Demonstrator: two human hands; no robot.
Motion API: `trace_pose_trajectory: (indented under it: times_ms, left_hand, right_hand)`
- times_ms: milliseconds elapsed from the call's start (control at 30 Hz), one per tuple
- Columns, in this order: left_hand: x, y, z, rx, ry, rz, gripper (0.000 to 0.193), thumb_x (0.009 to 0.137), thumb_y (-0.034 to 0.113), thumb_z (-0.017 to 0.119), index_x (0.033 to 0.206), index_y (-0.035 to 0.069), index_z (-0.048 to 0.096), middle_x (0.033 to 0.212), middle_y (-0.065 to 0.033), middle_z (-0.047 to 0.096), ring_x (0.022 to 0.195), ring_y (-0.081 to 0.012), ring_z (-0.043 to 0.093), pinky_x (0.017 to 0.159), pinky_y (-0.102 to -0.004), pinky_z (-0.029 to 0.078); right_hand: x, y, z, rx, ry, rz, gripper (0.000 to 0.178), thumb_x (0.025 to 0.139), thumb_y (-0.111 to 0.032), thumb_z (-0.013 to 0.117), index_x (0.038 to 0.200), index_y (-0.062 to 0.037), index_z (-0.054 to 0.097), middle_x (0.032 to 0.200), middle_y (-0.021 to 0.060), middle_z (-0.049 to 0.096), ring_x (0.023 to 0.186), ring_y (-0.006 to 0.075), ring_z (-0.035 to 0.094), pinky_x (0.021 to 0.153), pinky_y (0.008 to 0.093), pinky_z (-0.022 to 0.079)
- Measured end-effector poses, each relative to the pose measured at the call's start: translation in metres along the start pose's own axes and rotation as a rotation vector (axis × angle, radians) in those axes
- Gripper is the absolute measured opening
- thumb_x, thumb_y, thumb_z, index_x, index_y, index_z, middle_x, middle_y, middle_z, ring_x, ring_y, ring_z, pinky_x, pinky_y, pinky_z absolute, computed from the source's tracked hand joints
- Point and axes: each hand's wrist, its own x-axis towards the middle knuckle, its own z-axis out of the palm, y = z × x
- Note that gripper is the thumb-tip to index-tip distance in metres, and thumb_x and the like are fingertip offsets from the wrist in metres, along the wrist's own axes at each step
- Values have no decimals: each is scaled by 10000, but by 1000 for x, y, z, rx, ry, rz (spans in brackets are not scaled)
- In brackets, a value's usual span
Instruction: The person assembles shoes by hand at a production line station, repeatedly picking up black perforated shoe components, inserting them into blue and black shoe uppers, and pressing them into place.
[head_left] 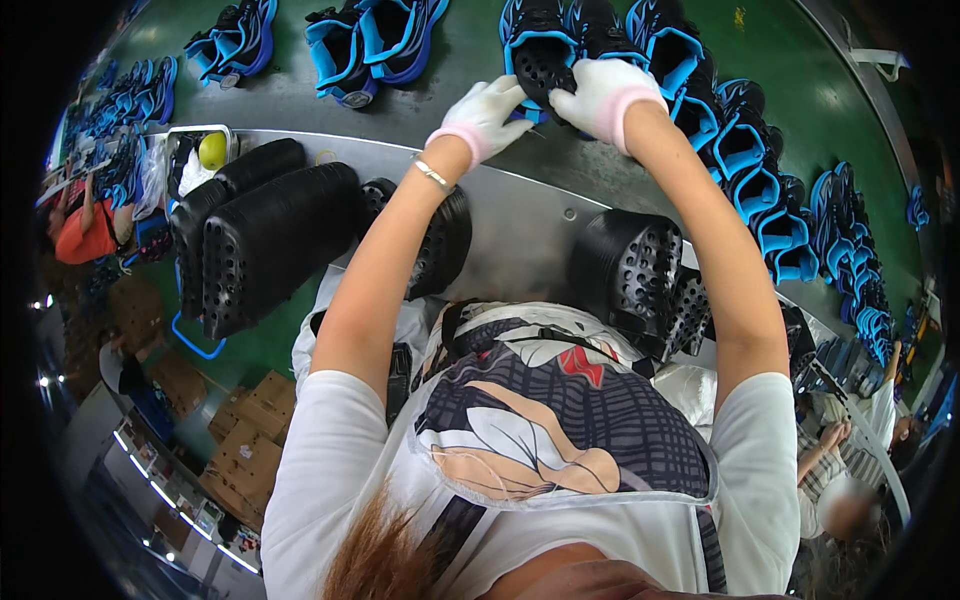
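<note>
A black shoe with a bright blue collar (510, 42) lies on the green worktop at the far middle, its opening toward me. Inside that opening sits a black perforated shoe insert (541, 70). My right hand (608, 97), in a white glove with a pink cuff, closes on the insert's right edge. On the left side of the shoe's heel, my left hand (487, 118), gloved alike, grips the shoe with its fingers at the collar and its thumb lower down. The fingertips of both hands are partly hidden.
Rows of similar shoes (745, 140) curve along the right, and more pairs (370, 45) stand far left. Stacked black inserts (285, 240) lie near left; others (640, 270) sit by my right forearm. A metal ledge (520, 235) runs before me. Co-workers (85, 225) are at both sides.
</note>
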Motion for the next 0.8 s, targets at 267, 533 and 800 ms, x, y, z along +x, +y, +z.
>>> trace_pose_trajectory:
  times_ms: [267,533,800]
  left_hand:
    - [27,33,28,-13,-105,-434,356,822,392,639,1035,107,653,1027,-132,681,969,-353,635,856,-424,512]
    - [57,14,12,-108,-548,-599,382,856,411,590,1056,102,693,1095,-148,682,999,-351,646,833,-396,527]
    - [56,8,23,-14,-482,-453,326,843,384,612,979,106,714,1018,-151,697,941,-347,665,811,-410,535]
  right_hand:
    - [83,-23,34,-97,80,110,245,779,-100,688,1019,-75,731,1066,129,707,1000,286,686,801,394,560]
    - [115,-22,46,-82,-3,60,266,914,-240,564,1085,-90,700,1122,176,666,1007,329,658,852,398,551]
    - [132,-13,55,-182,38,-79,233,883,-117,532,1000,-20,709,1044,191,687,924,320,686,794,394,561]
